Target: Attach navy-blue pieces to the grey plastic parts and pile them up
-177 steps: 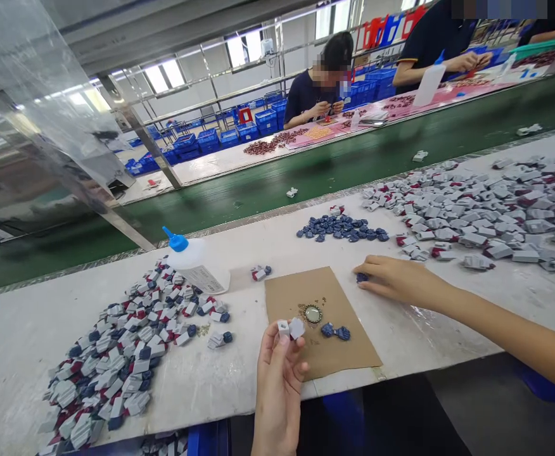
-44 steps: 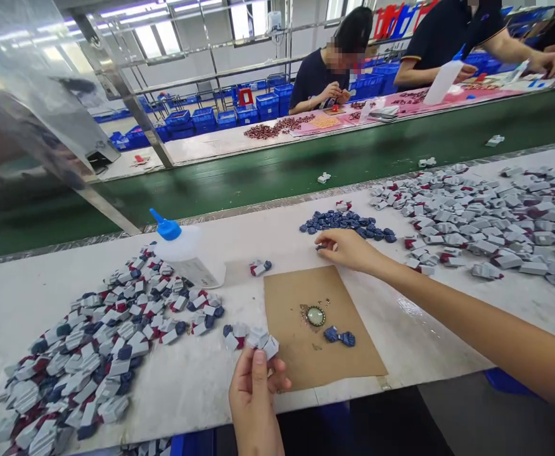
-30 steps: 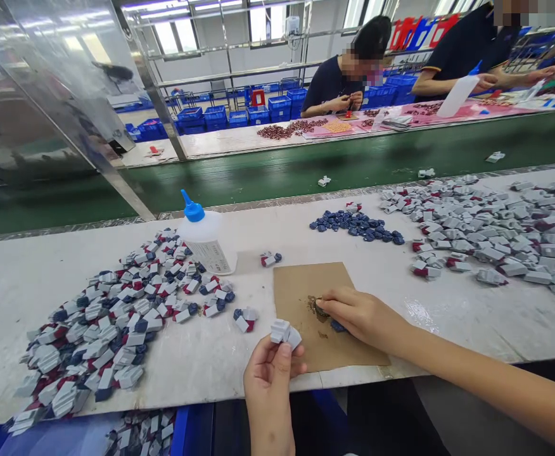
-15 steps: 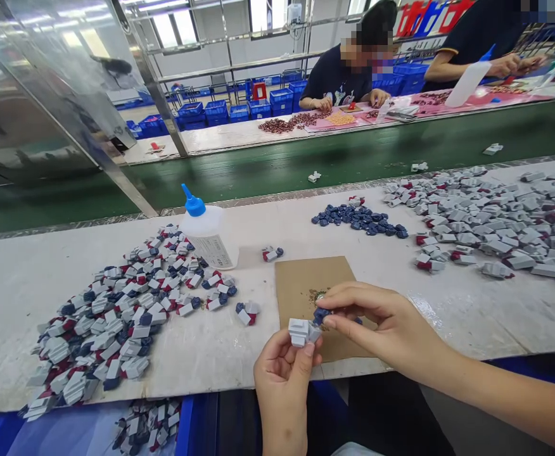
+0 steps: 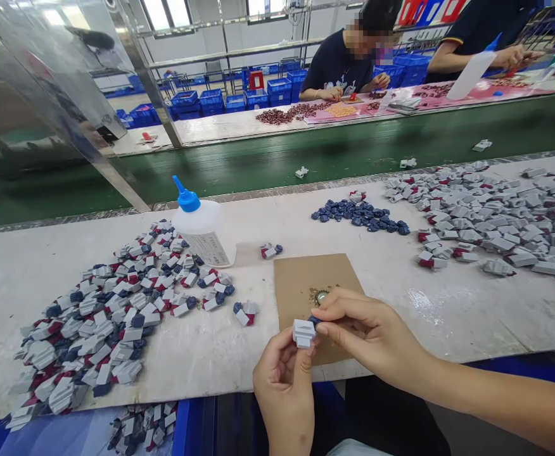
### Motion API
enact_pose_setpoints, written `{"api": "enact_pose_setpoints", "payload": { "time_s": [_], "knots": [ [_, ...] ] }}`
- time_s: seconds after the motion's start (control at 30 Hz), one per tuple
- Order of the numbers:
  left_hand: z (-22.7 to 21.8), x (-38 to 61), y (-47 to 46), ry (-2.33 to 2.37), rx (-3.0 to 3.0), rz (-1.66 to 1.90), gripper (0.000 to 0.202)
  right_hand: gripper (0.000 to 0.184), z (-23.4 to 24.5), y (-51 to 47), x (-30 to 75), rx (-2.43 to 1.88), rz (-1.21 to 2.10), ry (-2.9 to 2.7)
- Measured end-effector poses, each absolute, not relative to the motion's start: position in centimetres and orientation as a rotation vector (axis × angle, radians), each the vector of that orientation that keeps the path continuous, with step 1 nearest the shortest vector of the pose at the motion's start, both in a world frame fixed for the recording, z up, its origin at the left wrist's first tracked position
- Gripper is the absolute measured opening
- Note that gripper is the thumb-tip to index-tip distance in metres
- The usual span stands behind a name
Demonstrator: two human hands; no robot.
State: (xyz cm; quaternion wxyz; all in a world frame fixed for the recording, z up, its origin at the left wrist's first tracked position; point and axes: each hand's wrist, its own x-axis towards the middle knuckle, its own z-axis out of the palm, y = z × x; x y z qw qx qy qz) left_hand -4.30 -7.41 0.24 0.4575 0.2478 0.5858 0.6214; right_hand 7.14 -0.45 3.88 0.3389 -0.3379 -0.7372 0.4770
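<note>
Between thumb and fingers, my left hand (image 5: pixel 287 380) pinches a light grey stepped plastic piece (image 5: pixel 303 333) over the near edge of the cardboard. My right hand (image 5: pixel 367 326) pinches a small dark blue plastic part (image 5: pixel 314 320) against the grey piece's right side; my fingertips hide most of it. Behind my fingers, a bottle cap (image 5: pixel 322 297) sits on the brown cardboard square (image 5: pixel 301 278) among brownish specks. A pile of dark blue parts (image 5: pixel 360 215) lies beyond the cardboard.
Grey-and-red pieces (image 5: pixel 496 234) are heaped at right; a pile of grey, red and blue pieces (image 5: pixel 101 316) spreads at left beside a squeeze bottle (image 5: pixel 206 231). A green conveyor belt (image 5: pixel 239 168) runs behind. Across it, a person (image 5: pixel 339 69) handles small parts.
My right hand has brought the dark blue part leftward, up against the grey piece. My left hand keeps its hold, the piece turned slightly. The camera view has shifted a little.
</note>
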Motion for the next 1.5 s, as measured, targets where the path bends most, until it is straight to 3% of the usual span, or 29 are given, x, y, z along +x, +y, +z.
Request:
{"api": "enact_pose_setpoints", "payload": {
  "time_s": [0.17,0.27,0.33,0.43,0.57,0.7,0.87,1.0,1.1,1.2,1.33,1.5],
  "knots": [
    [-1.2,-5.9,-7.1,1.645,0.759,1.571,0.015,0.016,3.5,2.5,5.4,-0.819,1.228,-2.107],
    [-2.5,-8.9,-6.9,2.165,1.363,1.607,0.02,0.024,3.6,10.8,3.2,-0.89,0.818,-2.319],
    [-3.3,-10.7,-6.6,2.588,1.698,1.483,0.031,0.034,3.4,18.2,1.7,-1.338,0.36,-2.286],
    [-3.8,-11.8,-5.9,2.874,1.865,1.238,0.051,0.05,2.4,28.1,0.3,-1.576,0.258,-2.209],
    [-4.2,-11.4,-5.1,2.748,1.92,1.1,0.051,0.038,0.3,34.2,-0.5,-1.608,0.305,-2.25],
    [-4.8,-11.3,-5.6,2.666,1.799,1.305,0.06,0.034,-0.5,33.2,0.0,-1.431,0.347,-2.273],
    [-2.3,-9.4,-5.4,2.342,1.17,1.619,0.028,0.057,0.9,24.0,3.2,-0.925,0.498,-2.368],
    [1.8,-6.9,-1.9,1.739,0.77,1.471,0.04,0.054,3.5,13.7,6.6,-0.469,0.672,-2.491],
    [3.4,-5.5,-0.2,1.409,0.752,1.3,0.033,0.058,5.0,9.6,8.6,-0.332,0.722,-2.592],
    [3.3,-4.8,-0.6,1.288,0.549,1.41,0.025,0.06,4.5,11.0,10.3,-0.566,0.594,-2.574],
    [2.4,-4.7,-2.3,1.268,0.284,1.502,0.023,0.044,1.2,17.2,11.9,-1.4,0.14,-2.466],
    [2.2,-5.5,-3.7,1.193,0.151,1.512,0.017,0.035,-1.8,21.1,12.0,-1.472,0.101,-2.535]
  ]
}}
